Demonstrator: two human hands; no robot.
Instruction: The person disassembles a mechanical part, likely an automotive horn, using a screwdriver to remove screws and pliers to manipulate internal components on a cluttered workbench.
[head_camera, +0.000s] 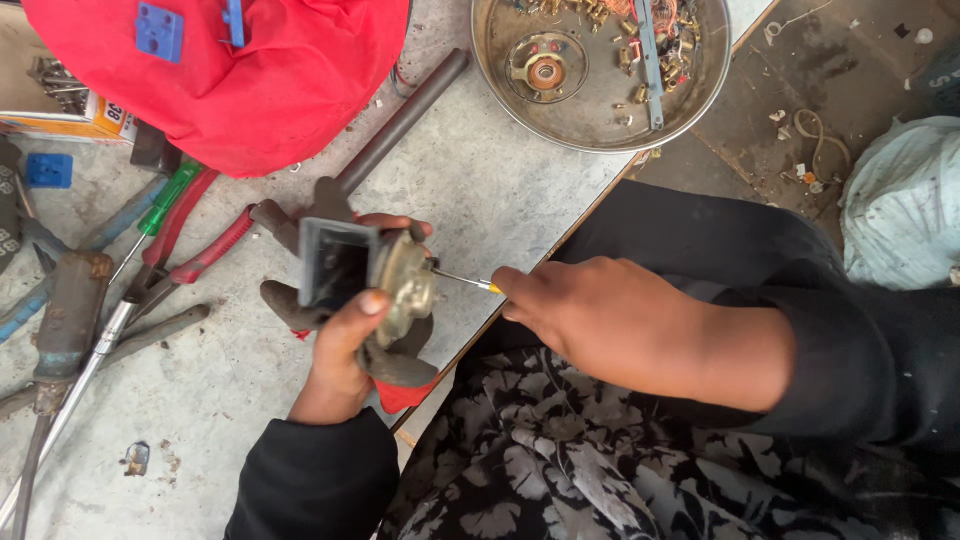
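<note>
motor: a small motor (385, 285) with a dark square frame at one end and a round brass-coloured cap at the other, held just above the grey table (480, 190), near its front edge
left hand: the left hand (345, 345) grips the motor from below, thumb pressed on the frame, fingers curled over the top of the cap
screwdriver: a thin screwdriver (462, 281) with a yellow collar, its tip touching the round cap of the motor
right hand: the right hand (600, 320) closes around the screwdriver handle, fingers pressed together; the handle itself is hidden inside the fist
step in hand: by the look of it, a screw or clip on the motor cap is being worked with the blade
next move: it seems to call for a firm hold on the motor and the blade kept seated, so it cannot slip toward the left fingers
under the motor: grey and red gloves (395, 375) lie on the table
left of the motor: red-handled pliers (200, 255), a green-handled screwdriver (165, 200) and long metal tools
beyond the motor: a red cloth (250, 80) and a round metal bowl (600, 110) of small parts
</note>
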